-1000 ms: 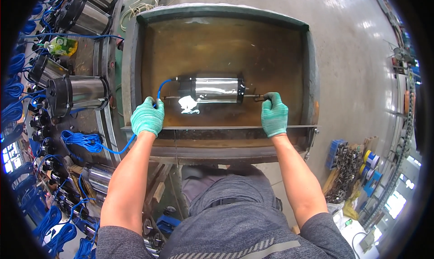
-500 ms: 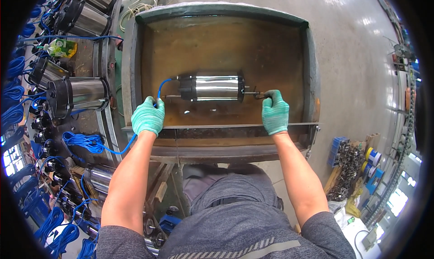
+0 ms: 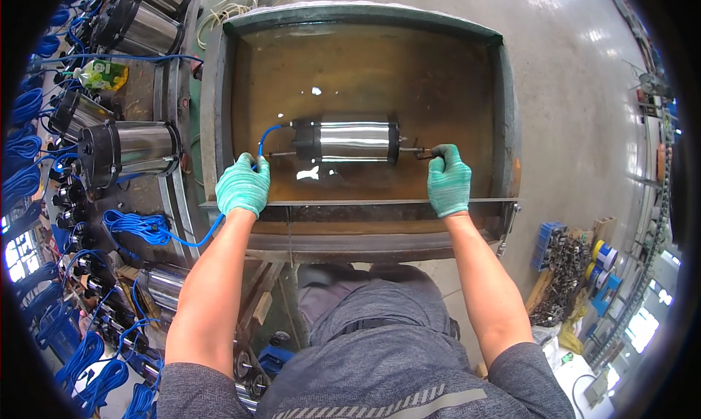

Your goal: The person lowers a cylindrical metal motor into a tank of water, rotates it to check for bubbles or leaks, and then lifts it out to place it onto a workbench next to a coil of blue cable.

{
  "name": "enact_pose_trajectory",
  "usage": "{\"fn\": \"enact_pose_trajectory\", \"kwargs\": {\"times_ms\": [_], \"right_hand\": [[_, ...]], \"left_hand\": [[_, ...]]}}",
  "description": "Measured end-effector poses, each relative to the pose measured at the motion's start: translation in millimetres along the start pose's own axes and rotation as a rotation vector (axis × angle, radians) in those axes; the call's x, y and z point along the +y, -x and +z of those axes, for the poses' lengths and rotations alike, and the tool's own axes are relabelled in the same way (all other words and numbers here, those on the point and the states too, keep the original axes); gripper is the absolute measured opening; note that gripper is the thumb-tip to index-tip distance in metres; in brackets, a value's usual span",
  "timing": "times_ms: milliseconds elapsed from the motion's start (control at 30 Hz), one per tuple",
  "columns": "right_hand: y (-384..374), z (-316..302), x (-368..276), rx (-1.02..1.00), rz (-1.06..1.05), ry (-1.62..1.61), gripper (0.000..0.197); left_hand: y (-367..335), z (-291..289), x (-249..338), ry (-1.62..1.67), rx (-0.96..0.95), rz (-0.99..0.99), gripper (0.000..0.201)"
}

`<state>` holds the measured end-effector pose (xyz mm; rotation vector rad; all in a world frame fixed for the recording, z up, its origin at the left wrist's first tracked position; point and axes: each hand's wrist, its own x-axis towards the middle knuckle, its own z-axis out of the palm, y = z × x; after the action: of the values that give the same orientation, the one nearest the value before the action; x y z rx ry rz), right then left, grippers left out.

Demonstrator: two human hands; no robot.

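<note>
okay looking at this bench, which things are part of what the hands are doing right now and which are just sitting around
In hand:
- steel pump cylinder, lying sideways in the water tank
- left hand at its blue cable
- right hand gripping the rod at its other end

Lying about:
- similar pumps stacked to the left
- blue cable coils
- parts bins on the floor, right

Bright, even daylight fills the frame. White glare spots sit on the brown water [image 3: 314, 92] at upper centre and streak the steel cylinder [image 3: 355, 140]. Straight edges bow toward the dark round rim, where corners blur and windows burn out.
</note>
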<state>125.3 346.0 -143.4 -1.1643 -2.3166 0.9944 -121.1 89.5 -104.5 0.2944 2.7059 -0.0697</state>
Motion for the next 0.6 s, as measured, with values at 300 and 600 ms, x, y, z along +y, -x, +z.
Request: {"fn": "enact_pose_trajectory", "kwargs": {"times_ms": [300,600], "right_hand": [[0.0,0.4,-0.3,0.010,-0.006,-0.014,0.008],[0.2,-1.1,-2.1,0.006,0.008,-0.004,0.009]], "left_hand": [[-0.8,0.9,-1.1,0.000,0.000,0.001,0.037],[-1.6,3.6,-2.3,-0.011,0.015,0.010,0.036]]}}
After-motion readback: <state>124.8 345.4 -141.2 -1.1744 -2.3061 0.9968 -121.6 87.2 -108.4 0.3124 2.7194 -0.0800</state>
